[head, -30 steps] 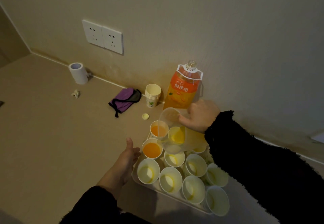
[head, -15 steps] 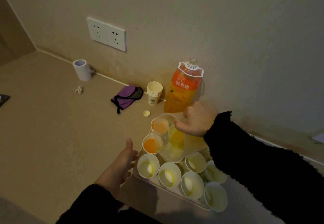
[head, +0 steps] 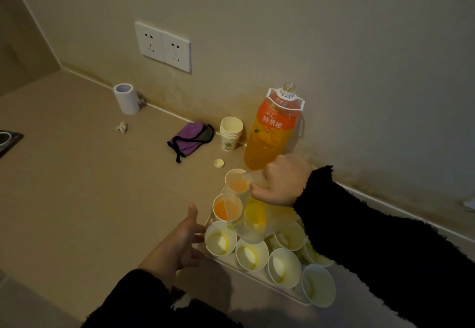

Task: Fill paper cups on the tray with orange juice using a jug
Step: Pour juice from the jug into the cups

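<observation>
A white tray on the beige counter carries several white paper cups. Two cups at its far left hold orange juice: one at the back, one in front of it. The near cups, such as the front-left one, show only yellowish traces. My right hand grips the handle of a clear plastic jug with juice in it, tipped left and downward over the cups. My left hand rests with relaxed fingers against the tray's left edge.
An uncapped orange juice bottle stands at the wall behind the tray, with a stack of spare cups and a yellow cap to its left. Farther left lie a purple pouch, a white roll and a paper scrap.
The jug has swung left and tipped further down, its spout now over the front-left cups. My left hand stays at the tray's edge.
</observation>
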Demonstrator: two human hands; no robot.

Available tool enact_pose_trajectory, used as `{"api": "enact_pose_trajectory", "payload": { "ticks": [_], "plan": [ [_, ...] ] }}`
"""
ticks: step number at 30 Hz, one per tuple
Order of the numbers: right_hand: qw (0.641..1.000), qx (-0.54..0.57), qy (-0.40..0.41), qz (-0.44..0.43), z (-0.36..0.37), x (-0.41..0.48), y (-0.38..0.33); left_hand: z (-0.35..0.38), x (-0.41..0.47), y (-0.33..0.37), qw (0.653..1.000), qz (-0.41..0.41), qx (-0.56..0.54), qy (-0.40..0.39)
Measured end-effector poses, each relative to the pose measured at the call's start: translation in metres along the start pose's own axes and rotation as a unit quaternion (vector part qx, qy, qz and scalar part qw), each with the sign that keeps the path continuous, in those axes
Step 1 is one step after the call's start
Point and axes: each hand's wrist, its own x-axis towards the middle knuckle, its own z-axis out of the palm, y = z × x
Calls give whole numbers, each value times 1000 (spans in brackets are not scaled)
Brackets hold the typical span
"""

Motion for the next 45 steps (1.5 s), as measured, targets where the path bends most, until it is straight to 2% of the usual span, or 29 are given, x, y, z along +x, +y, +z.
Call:
{"api": "enact_pose_trajectory", "payload": {
  "ticks": [15, 45],
  "plan": [
    [999, -1, 37, -24, 5, -3, -10, 2, -2, -1, 1000, -4, -15, -12],
    [999, 6, 24, -22, 9, 0, -13, -3, 7, -5, 1000, 2, 15, -13]
  ]
}}
